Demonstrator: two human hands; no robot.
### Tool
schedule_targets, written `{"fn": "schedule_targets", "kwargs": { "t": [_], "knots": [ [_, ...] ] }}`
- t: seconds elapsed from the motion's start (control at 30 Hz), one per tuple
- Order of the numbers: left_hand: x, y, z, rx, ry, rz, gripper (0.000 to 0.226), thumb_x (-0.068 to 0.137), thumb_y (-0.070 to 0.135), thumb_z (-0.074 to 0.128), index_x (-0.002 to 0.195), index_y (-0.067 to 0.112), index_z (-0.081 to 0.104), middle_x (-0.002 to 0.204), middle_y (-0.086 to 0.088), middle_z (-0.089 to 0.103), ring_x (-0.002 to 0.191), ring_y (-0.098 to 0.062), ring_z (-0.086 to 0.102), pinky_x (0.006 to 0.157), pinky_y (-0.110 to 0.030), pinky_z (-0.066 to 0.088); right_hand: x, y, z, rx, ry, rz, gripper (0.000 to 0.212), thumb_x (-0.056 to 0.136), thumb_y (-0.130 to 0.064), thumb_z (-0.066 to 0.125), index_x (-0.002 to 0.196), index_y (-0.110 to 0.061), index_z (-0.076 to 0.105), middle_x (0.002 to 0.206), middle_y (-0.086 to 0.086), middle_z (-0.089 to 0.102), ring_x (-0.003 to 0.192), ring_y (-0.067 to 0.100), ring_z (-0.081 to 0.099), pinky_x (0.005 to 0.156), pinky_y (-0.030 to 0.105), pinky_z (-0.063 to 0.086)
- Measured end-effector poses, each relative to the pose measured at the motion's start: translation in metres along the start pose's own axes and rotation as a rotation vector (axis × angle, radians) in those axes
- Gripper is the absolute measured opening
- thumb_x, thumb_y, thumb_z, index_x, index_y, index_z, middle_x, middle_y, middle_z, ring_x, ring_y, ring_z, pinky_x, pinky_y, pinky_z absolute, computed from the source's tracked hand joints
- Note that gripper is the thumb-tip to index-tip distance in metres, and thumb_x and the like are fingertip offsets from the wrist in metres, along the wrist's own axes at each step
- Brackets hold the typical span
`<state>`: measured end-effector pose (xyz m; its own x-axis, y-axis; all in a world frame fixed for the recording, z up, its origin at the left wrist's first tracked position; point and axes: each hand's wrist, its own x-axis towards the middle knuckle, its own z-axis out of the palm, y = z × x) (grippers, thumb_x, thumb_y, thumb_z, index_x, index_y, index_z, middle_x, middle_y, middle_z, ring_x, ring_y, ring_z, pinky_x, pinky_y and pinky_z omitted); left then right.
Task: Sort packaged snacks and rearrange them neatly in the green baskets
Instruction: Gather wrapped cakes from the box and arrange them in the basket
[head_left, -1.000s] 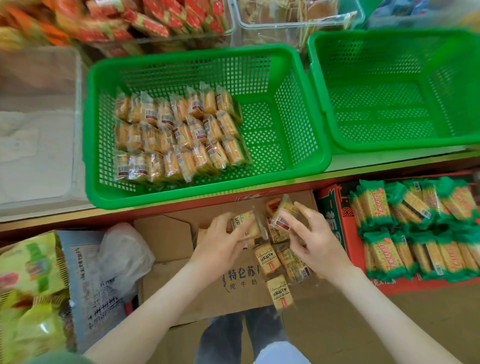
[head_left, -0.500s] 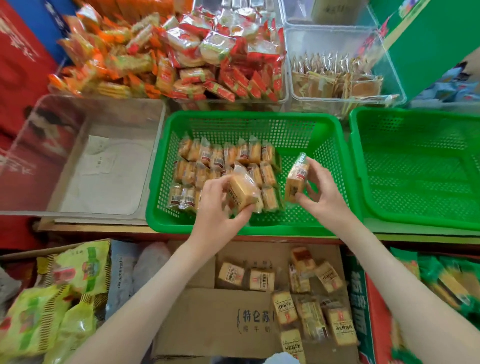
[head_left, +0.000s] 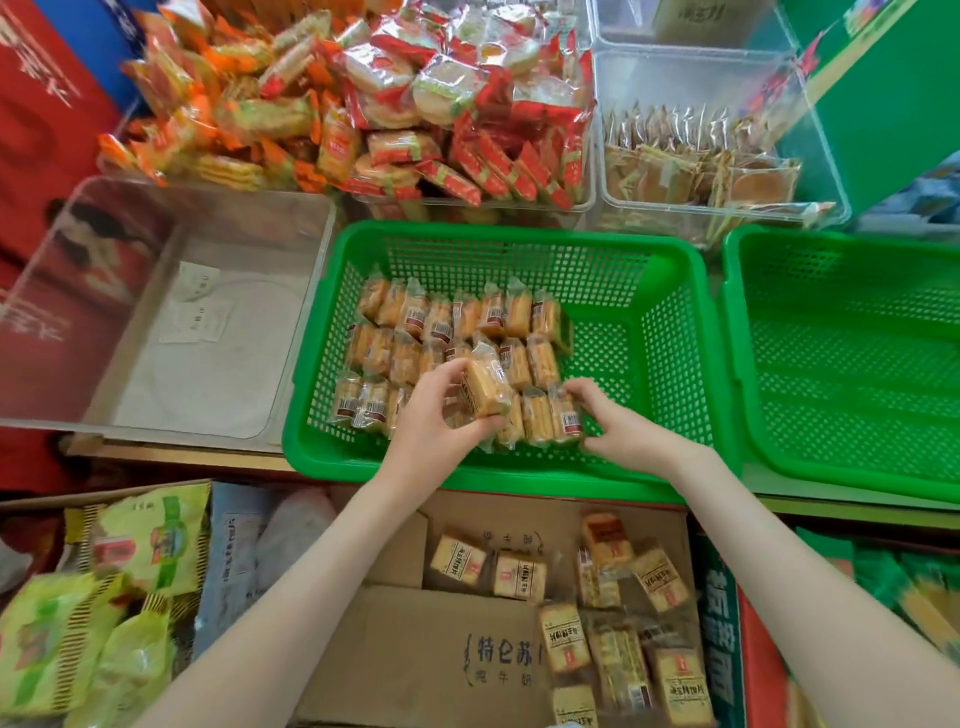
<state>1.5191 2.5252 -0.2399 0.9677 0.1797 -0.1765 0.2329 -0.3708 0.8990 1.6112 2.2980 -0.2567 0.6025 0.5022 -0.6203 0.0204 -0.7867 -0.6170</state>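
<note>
So that rows are lining up, the right hand (head_left: 621, 434) is pinching an end pack (head_left: 567, 418) into the center basket (head_left: 519, 470); the left hand (head_left: 434, 423) is gripping a spare pack (head_left: 485, 388).

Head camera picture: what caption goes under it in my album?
Left hand holds a clear-wrapped yellow biscuit packet; right hand places a second packet in a green plastic mesh basket.

A clear plastic bin (head_left: 218, 395) is sitting on the worktop (head_left: 171, 456) at the left, with paper slips (head_left: 200, 312) lying on its floor. Near, a brown cardboard box (head_left: 415, 660) is lying open, a white plastic bag (head_left: 291, 540) resting just left of it.
</note>
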Motion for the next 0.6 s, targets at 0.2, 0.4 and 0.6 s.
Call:
{"fn": "schedule_targets", "kwargs": {
  "t": [0.2,0.4,0.6],
  "knots": [
    [0.008,0.021,0.009,0.011,-0.063,0.055,0.061,0.079,0.028,0.078,0.132,0.027,0.046,0.127,0.011,0.052,0.116,-0.006,0.052,0.103,-0.036,0.046,-0.018,-0.012,-0.006,0.048,0.067,-0.023,0.09,0.087,0.002,0.051,0.147,-0.048,0.005,0.16,-0.003,0.013,0.086,0.016,0.061,0.063,0.024,0.048],
    [0.023,0.045,0.028,0.104,-0.234,0.234,0.067,0.083,0.019,0.075,0.141,0.02,0.04,0.131,0.005,0.048,0.123,-0.008,0.047,0.105,-0.036,0.044,-0.039,-0.046,-0.022,0.471,-0.033,-0.256,0.069,0.09,-0.017,0.067,0.133,-0.055,0.029,0.134,-0.022,0.048,0.122,-0.005,0.047,0.1,0.024,0.043],
    [0.04,0.042,0.023,0.564,-0.296,0.122,0.101,0.085,0.053,0.065,0.155,0.023,-0.001,0.159,-0.002,0.012,0.146,-0.019,0.011,0.118,-0.043,0.013,-0.017,-0.035,-0.036,0.408,0.357,-0.117,0.055,0.084,-0.023,0.073,0.13,-0.036,0.047,0.122,-0.018,0.059,0.108,0.004,0.058,0.096,0.032,0.041]
  ]
}}
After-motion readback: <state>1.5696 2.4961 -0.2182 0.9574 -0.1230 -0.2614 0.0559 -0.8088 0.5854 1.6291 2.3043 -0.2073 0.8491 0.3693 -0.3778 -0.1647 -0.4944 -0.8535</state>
